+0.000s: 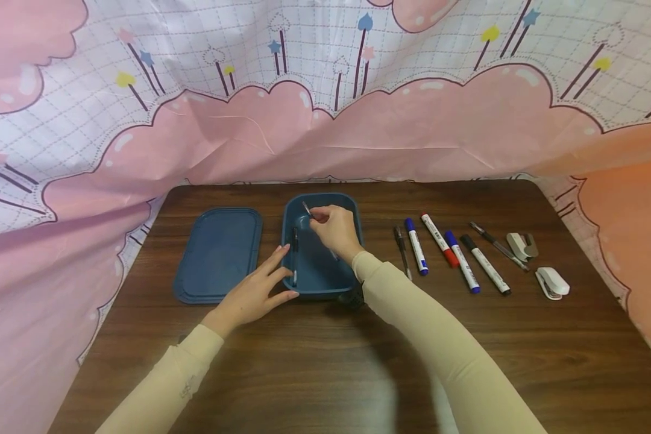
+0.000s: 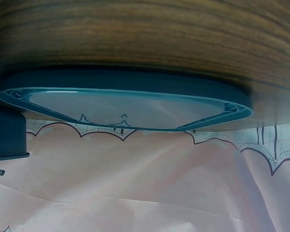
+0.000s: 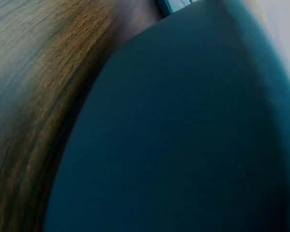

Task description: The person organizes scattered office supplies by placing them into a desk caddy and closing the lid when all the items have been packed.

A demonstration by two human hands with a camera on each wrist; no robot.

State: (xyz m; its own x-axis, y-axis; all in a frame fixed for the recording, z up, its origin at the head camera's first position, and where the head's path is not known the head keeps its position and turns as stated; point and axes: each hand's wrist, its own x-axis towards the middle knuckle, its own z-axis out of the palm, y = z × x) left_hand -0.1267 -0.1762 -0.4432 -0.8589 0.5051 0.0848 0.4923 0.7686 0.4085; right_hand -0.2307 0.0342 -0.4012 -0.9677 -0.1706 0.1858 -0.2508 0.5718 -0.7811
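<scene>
A blue plastic box point(image 1: 319, 283) stands on the table, its outer wall filling most of the right wrist view. My right hand point(image 1: 337, 230) reaches into it and pinches a slim pen point(image 1: 306, 208) between thumb and fingers; the pen slants, and part of it is hidden behind the hand. Along the box's left inner side lies another pen point(image 1: 295, 238), dark at one end. My left hand point(image 1: 256, 296) rests at the box's left front rim with its fingers spread and extended, fingertips close to that second pen.
Left of the box lies its blue lid point(image 1: 219, 256), large in the left wrist view. On the right are a pen point(image 1: 402, 247), several markers point(image 1: 416, 247) with blue, red and black caps, another pen point(image 1: 499, 244), a grey-beige stapler point(image 1: 518, 246) and a white stapler point(image 1: 551, 282). Patterned cloth hangs behind.
</scene>
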